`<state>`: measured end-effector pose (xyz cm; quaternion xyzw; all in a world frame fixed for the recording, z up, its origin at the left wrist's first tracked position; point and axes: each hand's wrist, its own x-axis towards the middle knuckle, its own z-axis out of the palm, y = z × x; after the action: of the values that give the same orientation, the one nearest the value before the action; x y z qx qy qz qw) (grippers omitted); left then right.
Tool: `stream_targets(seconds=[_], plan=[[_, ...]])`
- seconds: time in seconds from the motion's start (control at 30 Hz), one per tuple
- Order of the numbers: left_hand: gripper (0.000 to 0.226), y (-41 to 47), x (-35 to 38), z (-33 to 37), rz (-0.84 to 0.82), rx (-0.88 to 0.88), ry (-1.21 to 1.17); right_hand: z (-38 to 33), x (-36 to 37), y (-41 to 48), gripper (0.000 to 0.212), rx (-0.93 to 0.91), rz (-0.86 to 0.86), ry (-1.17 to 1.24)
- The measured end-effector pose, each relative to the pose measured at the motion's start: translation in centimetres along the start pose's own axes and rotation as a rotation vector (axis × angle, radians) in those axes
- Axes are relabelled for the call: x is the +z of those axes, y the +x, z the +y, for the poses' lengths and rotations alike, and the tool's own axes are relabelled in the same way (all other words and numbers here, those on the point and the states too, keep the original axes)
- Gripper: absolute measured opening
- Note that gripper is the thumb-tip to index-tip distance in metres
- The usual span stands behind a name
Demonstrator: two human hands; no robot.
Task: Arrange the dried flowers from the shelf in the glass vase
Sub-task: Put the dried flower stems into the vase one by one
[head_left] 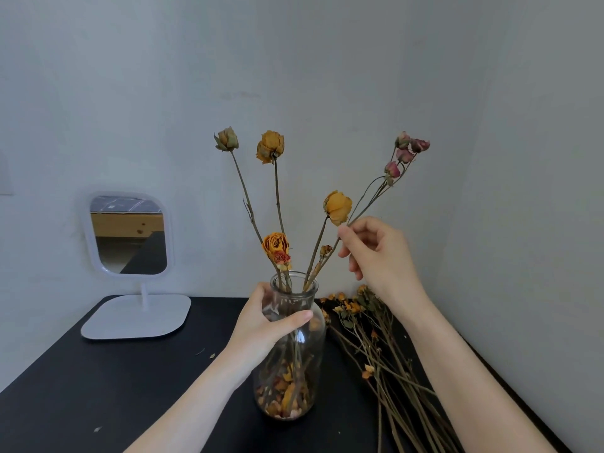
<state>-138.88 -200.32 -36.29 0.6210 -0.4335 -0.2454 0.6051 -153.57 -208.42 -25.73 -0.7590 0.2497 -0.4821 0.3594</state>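
A clear glass vase point(294, 380) stands on the black table point(114, 387), with dried petals at its bottom and several yellow dried roses point(270, 146) rising from its neck. My left hand point(266, 322) grips the vase just below the neck. My right hand point(376, 253) pinches the thin stem of a pink dried rose sprig point(407, 152), whose lower end reaches into the vase mouth. A bundle of dried flower stems point(385, 361) lies on the table to the right of the vase.
A white stand mirror point(129, 235) sits at the back left of the table. Grey walls close in behind and on the right. Small petal scraps lie on the tabletop at the left.
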Motion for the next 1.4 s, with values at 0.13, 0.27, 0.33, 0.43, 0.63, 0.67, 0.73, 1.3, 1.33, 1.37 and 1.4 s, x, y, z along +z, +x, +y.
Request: stream_targets(seconds=[0.13, 0.27, 0.33, 0.43, 0.63, 0.67, 0.73, 1.3, 1.33, 1.37, 1.4], plan=[[0.06, 0.7, -0.4, -0.1, -0.035, 0.001, 0.043, 0.4, 0.0, -0.6, 0.012, 0.025, 0.009, 0.009], [0.068, 0.6, -0.5, 0.6, -0.052, 0.006, 0.118, 0.4, -0.2, -0.9, 0.006, 0.052, -0.038, 0.011], [0.08, -0.3, -0.4, 0.7, 0.08, 0.04, 0.157, 0.6, -0.9, -1.2, 0.005, 0.061, -0.049, 0.014], [0.067, -3.6, 0.0, 0.5, 0.387, 0.104, 0.108, 1.7, -2.8, -2.0, 0.006, 0.084, -0.037, 0.021], [0.015, -9.2, 3.8, -2.4, 0.08, 0.145, 0.223, 7.6, -7.2, -4.9, 0.006, 0.29, -0.007, -0.17], [0.015, -9.2, 4.8, -2.8, 0.004, 0.115, 0.255, 8.8, -7.7, -5.5, 0.005, 0.334, -0.026, -0.231], [0.016, -8.3, 6.9, -3.3, -0.094, 0.049, 0.356, 11.0, -8.8, -6.6, 0.006, 0.411, -0.11, -0.375], [0.033, -3.6, 14.6, -4.3, -0.139, -0.328, 0.609, 16.5, -10.5, -9.2, 0.014, 0.562, -0.42, -0.795], [0.03, -3.5, 14.7, -4.4, -0.14, -0.352, 0.571, 16.4, -10.7, -9.2, 0.013, 0.549, -0.403, -0.787], [0.028, -3.4, 14.8, -4.5, -0.133, -0.372, 0.526, 16.3, -10.8, -9.2, 0.014, 0.537, -0.384, -0.778], [0.026, -3.3, 14.8, -4.6, -0.118, -0.389, 0.478, 16.3, -10.9, -9.1, 0.014, 0.526, -0.366, -0.768]])
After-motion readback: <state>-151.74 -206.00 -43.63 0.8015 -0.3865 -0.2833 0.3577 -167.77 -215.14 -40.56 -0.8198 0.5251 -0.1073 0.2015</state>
